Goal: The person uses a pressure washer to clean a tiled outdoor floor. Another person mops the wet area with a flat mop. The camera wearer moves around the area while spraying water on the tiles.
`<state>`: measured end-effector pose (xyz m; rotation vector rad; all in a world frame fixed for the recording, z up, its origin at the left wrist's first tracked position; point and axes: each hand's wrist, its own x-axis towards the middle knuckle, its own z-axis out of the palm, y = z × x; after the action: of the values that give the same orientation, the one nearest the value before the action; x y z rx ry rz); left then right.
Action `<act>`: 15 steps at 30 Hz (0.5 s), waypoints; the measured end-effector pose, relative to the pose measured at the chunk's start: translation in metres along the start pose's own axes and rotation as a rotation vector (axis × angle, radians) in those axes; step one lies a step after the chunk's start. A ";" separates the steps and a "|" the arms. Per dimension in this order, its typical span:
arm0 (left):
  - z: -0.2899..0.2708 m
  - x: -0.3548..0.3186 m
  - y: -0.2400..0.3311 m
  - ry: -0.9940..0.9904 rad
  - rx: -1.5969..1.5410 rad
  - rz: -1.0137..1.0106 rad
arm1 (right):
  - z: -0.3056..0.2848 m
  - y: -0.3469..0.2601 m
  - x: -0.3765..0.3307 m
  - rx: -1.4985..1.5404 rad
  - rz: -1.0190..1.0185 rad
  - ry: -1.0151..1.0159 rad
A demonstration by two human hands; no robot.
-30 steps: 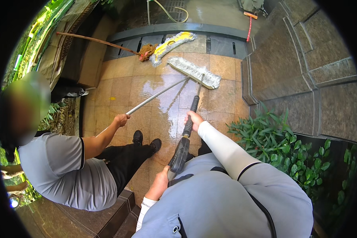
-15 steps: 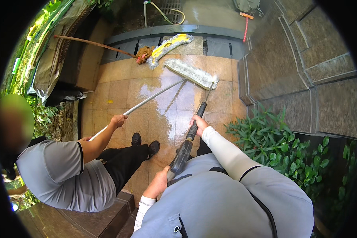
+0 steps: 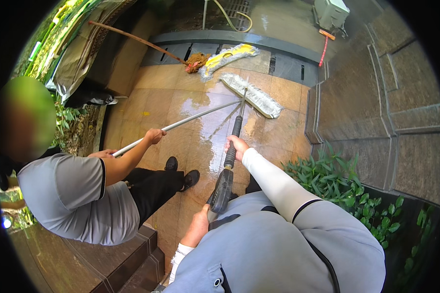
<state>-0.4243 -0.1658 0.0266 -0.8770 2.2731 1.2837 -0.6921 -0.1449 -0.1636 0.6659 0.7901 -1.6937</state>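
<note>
Standing at the left, a co-worker (image 3: 80, 200) grips a silver pole (image 3: 195, 117) with both hands. A brown string mop (image 3: 197, 62) lies beside a yellow-backed mop head (image 3: 232, 56) at the far edge of the wet tiled floor (image 3: 274, 134). The operator's left hand (image 3: 196, 227) grips the rear of a black spray gun (image 3: 223, 190), held before the torso (image 3: 278, 249); the right hand (image 3: 237, 147) has its fingers wrapped around the ribbed foregrip (image 3: 236, 127). The lance (image 3: 240, 111) points forward, overlapping, in view, the white mop head (image 3: 259, 99). Farther right are an orange-and-red tool (image 3: 327, 34) and green plants (image 3: 325, 178).
</note>
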 end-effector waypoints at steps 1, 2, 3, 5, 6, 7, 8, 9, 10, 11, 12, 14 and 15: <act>0.001 -0.001 -0.004 0.009 -0.029 0.008 | 0.001 0.001 0.000 -0.031 0.013 0.022; 0.003 0.000 -0.009 0.020 -0.043 0.016 | 0.003 0.001 0.001 -0.065 0.024 0.069; 0.006 0.000 -0.012 0.026 -0.131 -0.004 | 0.005 0.001 0.003 -0.067 0.041 0.035; 0.011 0.001 -0.018 0.029 -0.274 -0.090 | 0.010 0.002 0.007 -0.070 0.078 0.018; 0.014 0.001 -0.019 0.069 -0.226 -0.041 | 0.012 0.004 0.010 -0.070 0.098 0.031; 0.016 0.002 -0.020 0.094 -0.173 -0.035 | 0.015 0.004 0.013 -0.093 0.090 -0.003; 0.018 0.002 -0.019 0.108 -0.102 -0.045 | 0.019 0.005 0.018 -0.116 0.082 -0.016; 0.019 0.002 -0.019 0.126 -0.104 -0.035 | 0.021 0.004 0.021 -0.141 0.074 -0.014; 0.019 0.003 -0.018 0.134 -0.089 -0.041 | 0.023 0.004 0.025 -0.145 0.082 -0.039; 0.019 0.003 -0.017 0.151 -0.061 -0.054 | 0.025 0.003 0.028 -0.151 0.091 -0.052; 0.019 0.003 -0.016 0.148 -0.090 -0.053 | 0.026 0.003 0.031 -0.164 0.098 -0.039; 0.019 0.003 -0.015 0.158 -0.109 -0.066 | 0.026 0.004 0.034 -0.163 0.100 -0.071; 0.018 0.004 -0.015 0.150 -0.145 -0.079 | 0.026 0.005 0.035 -0.167 0.097 -0.052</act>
<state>-0.4164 -0.1571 0.0058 -1.1377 2.2533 1.4033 -0.6970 -0.1867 -0.1749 0.5344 0.8397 -1.5328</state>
